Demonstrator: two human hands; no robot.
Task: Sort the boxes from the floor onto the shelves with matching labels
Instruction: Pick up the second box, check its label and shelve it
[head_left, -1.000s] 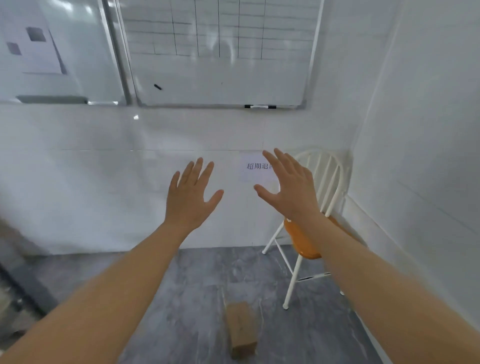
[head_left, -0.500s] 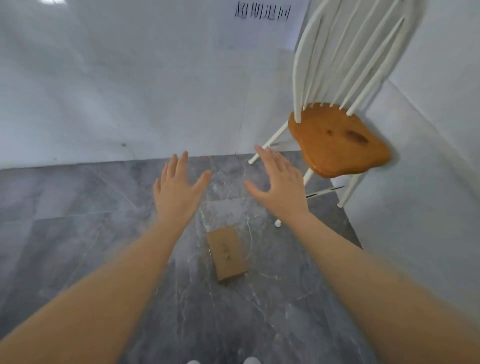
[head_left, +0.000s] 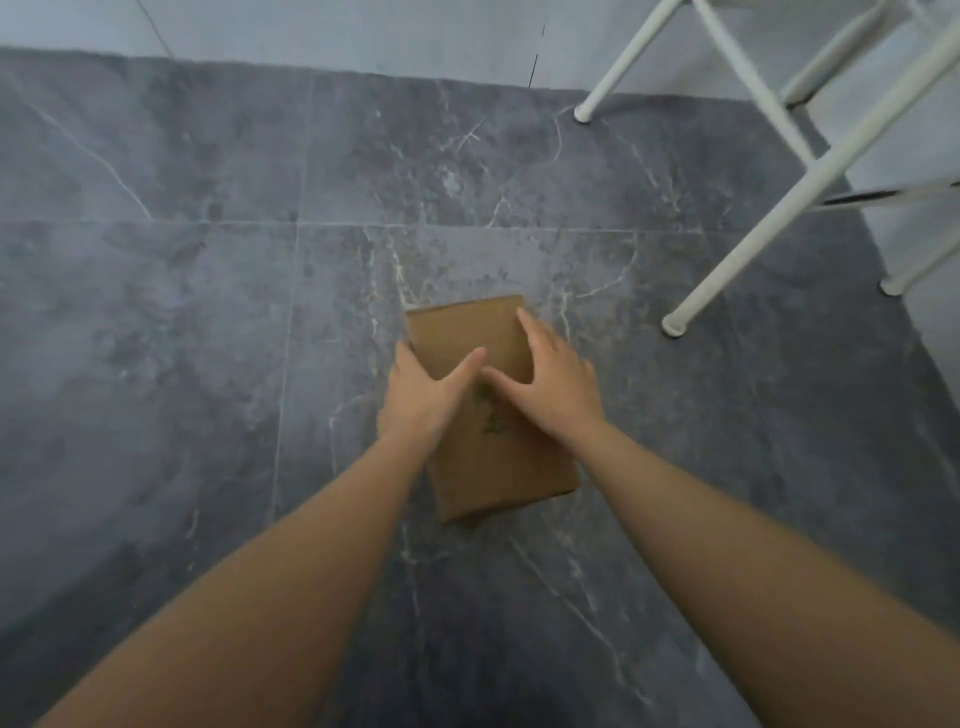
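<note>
— Two hands on one box, as we see it. The cardboard box (head_left: 488, 410) lies flat on the grey marbled floor (head_left: 208, 322), its long side running away from us and turned a little to the left.

— And how do we read the hands?

— Our left hand (head_left: 423, 397) sits at the box's left edge, fingers down along that side, thumb stretched across the top. Our right hand (head_left: 553, 382) mirrors it at the right edge, fingertips near the far right corner and thumb lying inward on the top. The two thumbs nearly meet over the middle. Both hands are spread, pressed to the cardboard from either side; we cannot tell whether the box has left the floor.

— Anything printed on it?

— A dark mark shows between the wrists, too blurred for us to read.

— What else is near?

— The white legs of a chair (head_left: 753, 234) stand to the right, apart from the box, by the pale wall (head_left: 363, 36).
</note>
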